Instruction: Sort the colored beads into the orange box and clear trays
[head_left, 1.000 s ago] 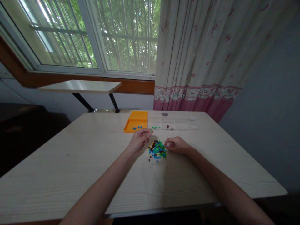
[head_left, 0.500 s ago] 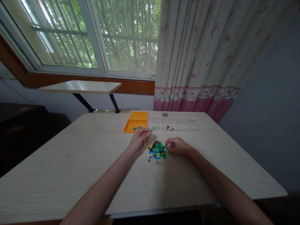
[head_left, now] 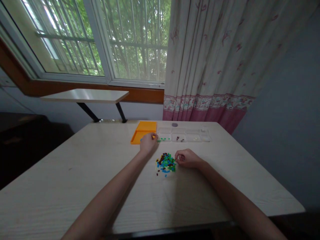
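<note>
A small pile of blue, green and dark brown pieces [head_left: 165, 163] lies on the pale wooden table [head_left: 75, 180]. My right hand [head_left: 187, 158] rests curled at the pile's right edge, fingertips touching the pieces. My left hand [head_left: 148, 143] reaches forward to the near right corner of an orange tray [head_left: 143, 130], with its fingers pinched together. Anything held in the pinch is too small to see. To the tray's right stands a clear compartment box [head_left: 192, 136], with green pieces [head_left: 163, 139] in its left cell and dark pieces [head_left: 179, 139] in the one beside it.
A small round grey object [head_left: 174, 125] sits behind the clear box. Beyond the table are a narrow shelf [head_left: 85, 96] under the window and a patterned curtain [head_left: 210, 66]. The table's near edge [head_left: 175, 230] runs across the bottom.
My left hand has moved forward and left, from above the pile to the orange tray's corner. My right hand has stayed at the pile. The view has tilted slightly.
</note>
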Demonstrator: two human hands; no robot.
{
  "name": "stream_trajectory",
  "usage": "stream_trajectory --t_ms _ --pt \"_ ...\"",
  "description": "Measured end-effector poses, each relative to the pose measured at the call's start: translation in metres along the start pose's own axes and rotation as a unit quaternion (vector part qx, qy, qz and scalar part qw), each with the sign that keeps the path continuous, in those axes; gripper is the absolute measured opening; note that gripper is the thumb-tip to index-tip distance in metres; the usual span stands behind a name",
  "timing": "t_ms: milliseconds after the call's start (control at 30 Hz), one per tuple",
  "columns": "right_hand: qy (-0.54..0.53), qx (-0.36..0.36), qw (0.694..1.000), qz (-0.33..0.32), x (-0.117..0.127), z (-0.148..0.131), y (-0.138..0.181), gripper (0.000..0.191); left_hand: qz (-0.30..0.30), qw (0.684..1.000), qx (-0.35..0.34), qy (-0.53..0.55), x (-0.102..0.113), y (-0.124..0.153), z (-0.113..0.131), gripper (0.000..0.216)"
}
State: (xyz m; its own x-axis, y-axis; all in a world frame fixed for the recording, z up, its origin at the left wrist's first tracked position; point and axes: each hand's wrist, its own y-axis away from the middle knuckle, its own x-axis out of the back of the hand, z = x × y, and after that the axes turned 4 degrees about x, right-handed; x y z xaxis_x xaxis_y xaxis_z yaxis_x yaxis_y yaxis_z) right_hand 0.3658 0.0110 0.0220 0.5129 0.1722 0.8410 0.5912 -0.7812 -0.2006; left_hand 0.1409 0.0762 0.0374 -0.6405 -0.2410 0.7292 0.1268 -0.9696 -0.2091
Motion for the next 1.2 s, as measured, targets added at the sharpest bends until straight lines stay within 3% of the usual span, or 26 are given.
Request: stream_trajectory --t_ms 200,433,567,833,1033,1200 --pt "-0.001 0.001 1.0 -0.001 0.0 0.0 0.001 0.013 -0.011 0.999 -0.042 0.001 0.001 0.0 0.007 0.029" --pt "-0.082 -0.013 0.996 0.04 -0.004 0.003 -0.002 0.006 -0.086 0.975 -0.183 0.095 -0.004 0.043 0.009 0.029" --pt "-0.13 -0.025 0.988 0.074 -0.004 0.001 -0.002 0.013 -0.129 0.967 -0.191 0.109 -0.005 0.061 0.011 0.028" --pt "-0.284 -0.044 0.952 0.104 -0.009 -0.008 -0.006 0.024 -0.139 0.969 -0.193 0.071 -0.004 0.069 0.015 0.026" --pt "-0.385 -0.091 0.913 0.1 -0.01 -0.014 -0.01 0.028 -0.148 0.963 -0.212 0.077 -0.004 0.072 0.016 0.027" --pt "-0.408 -0.08 0.905 0.087 -0.013 -0.015 -0.01 0.027 -0.146 0.96 -0.22 0.089 -0.004 0.074 0.017 0.027"
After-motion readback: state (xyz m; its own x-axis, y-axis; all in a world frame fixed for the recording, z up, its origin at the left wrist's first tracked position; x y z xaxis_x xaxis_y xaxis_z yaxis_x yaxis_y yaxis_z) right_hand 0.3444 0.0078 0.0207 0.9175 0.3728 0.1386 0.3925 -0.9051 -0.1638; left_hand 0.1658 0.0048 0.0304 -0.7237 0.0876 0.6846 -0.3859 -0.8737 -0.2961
